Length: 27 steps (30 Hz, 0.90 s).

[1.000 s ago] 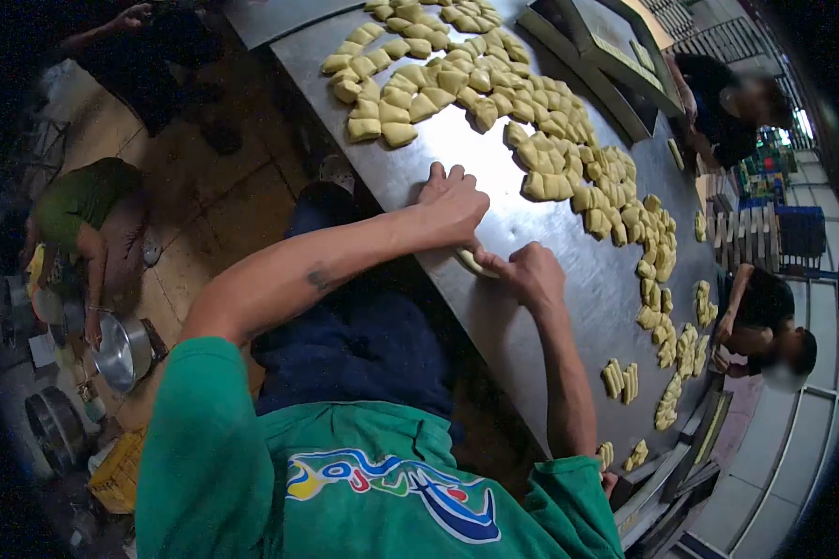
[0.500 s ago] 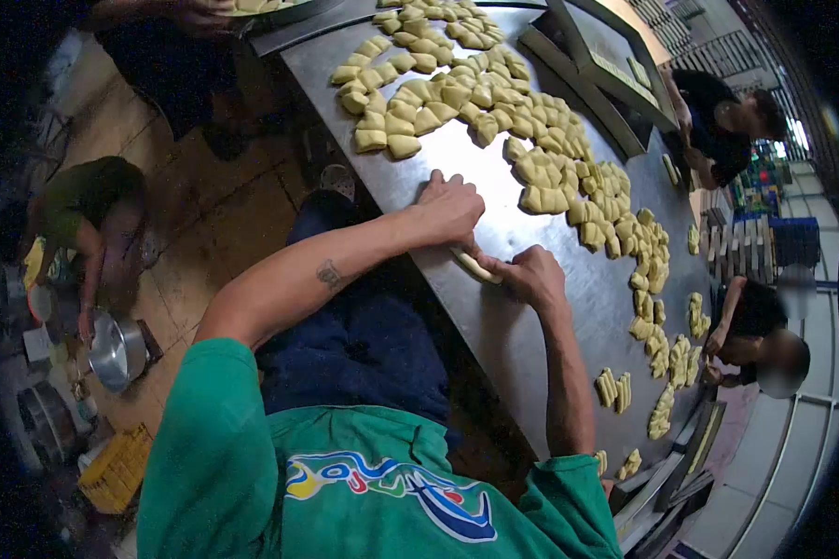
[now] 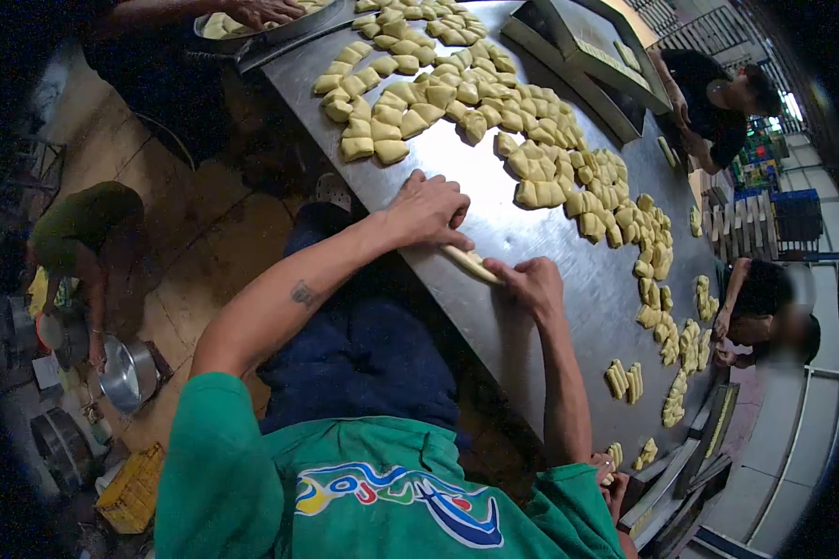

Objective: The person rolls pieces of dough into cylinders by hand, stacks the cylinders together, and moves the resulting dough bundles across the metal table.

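A short pale strip of dough [image 3: 473, 265] lies on the metal table [image 3: 494, 326] near its edge, between my two hands. My left hand [image 3: 429, 212] has its fingers curled, with the thumb side down on the strip's upper left end. At the other end, my right hand [image 3: 532, 285] is closed, its thumb and finger pressing the dough. Many cut dough pieces [image 3: 541, 163] spread in rows across the table beyond my hands. Small dough strips in a group [image 3: 625, 381] rest farther to the right.
Metal trays [image 3: 587, 65] stand at the table's far side. A person's hand [image 3: 266, 11] is over a round pan of dough at upper left. Co-workers [image 3: 713, 102] are across the table. Another person bends by a metal pot [image 3: 129, 374] on the floor, near a yellow crate [image 3: 132, 489].
My left hand has drawn slightly left, and more of the dough strip shows between my hands. Another person's hands now show at the lower right, by small dough pieces.
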Motion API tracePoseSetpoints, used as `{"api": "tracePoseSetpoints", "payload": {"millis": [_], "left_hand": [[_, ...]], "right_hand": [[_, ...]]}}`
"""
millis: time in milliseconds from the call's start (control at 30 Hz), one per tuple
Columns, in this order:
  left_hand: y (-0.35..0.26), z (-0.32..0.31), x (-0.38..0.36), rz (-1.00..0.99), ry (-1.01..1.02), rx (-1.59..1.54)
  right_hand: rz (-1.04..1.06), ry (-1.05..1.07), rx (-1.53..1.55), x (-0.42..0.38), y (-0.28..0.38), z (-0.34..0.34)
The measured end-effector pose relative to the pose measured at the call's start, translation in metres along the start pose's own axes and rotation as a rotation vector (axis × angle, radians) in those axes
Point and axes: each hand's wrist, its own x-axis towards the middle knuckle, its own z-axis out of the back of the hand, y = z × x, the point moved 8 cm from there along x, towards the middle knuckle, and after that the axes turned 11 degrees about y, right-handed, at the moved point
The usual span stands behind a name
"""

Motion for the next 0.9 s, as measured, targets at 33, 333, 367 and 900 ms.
{"api": "tracePoseSetpoints", "payload": {"millis": [33,333,367,900], "left_hand": [[0.002,0.002,0.004,0.008,0.001,-0.007],[0.005,0.008,0.012,0.085,0.135,-0.038],[0.005,0.009,0.013,0.101,0.111,-0.032],[-0.007,0.017,-0.019,-0.01,-0.3,-0.015]], "right_hand": [[0.017,0.001,-0.091,0.004,0.001,0.003],[-0.028,-0.036,-0.377,0.008,0.03,0.012],[-0.032,-0.04,-0.333,0.012,0.025,0.011],[0.191,-0.238,-0.046,-0.015,0.006,0.013]]}}
